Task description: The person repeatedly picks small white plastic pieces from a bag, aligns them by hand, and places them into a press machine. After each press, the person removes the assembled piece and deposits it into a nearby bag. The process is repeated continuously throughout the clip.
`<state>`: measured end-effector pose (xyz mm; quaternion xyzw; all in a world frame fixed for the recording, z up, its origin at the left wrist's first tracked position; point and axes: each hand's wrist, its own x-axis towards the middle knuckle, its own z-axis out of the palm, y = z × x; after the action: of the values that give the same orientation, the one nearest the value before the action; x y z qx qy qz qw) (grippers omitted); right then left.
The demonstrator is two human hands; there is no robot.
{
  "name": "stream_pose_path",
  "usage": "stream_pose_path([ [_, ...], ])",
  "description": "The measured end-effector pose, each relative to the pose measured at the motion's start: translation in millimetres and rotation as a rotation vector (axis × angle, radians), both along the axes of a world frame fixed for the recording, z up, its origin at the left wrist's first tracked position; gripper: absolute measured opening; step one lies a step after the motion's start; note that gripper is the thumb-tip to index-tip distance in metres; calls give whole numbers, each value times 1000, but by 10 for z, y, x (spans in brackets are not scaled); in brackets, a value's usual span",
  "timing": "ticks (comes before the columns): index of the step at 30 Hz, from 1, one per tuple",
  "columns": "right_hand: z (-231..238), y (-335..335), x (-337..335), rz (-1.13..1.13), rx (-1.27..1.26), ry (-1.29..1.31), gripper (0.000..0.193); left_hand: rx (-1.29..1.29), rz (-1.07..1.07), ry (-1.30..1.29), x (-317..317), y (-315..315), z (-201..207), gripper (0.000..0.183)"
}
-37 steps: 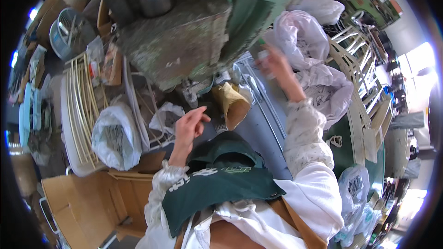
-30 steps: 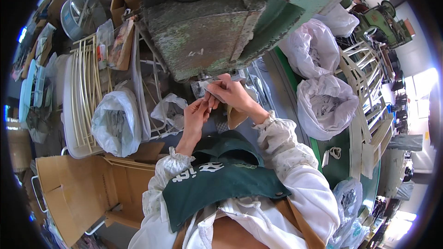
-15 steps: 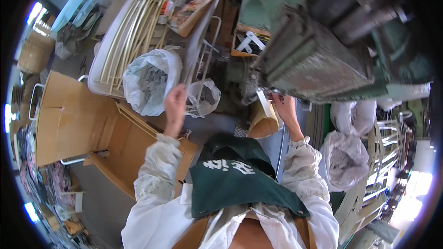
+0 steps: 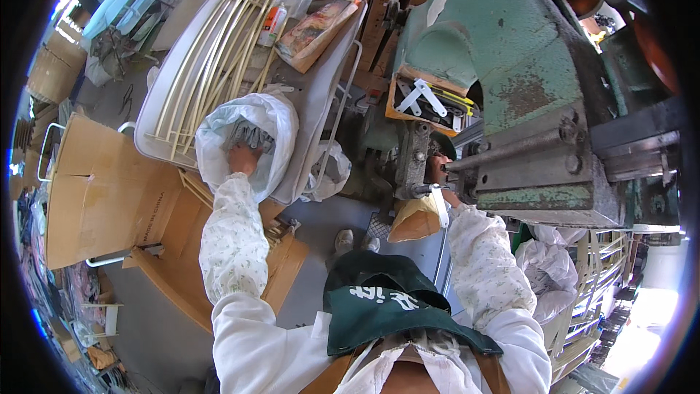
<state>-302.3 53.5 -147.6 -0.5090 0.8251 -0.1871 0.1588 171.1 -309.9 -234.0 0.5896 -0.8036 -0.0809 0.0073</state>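
Half a second ago my left hand hung outside the white sack; now it's in there, fingers down among the grey pieces. My right hand, mostly hidden, stays at the green press, right of the sack. Whether either hand's fingers are clamped or apart, I can't tell. Left of the sack, an open carton stands; beyond the sack, cream rods cross a pale tabletop. Printing marks the carton; white lettering, my green apron, nearer me than the sack.
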Motion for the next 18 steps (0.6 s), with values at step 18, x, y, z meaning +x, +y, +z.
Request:
stream_pose_path([
  [18, 107, 24, 42, 20, 53, -82, 34, 389, 89, 323, -82, -673, -209, 83],
])
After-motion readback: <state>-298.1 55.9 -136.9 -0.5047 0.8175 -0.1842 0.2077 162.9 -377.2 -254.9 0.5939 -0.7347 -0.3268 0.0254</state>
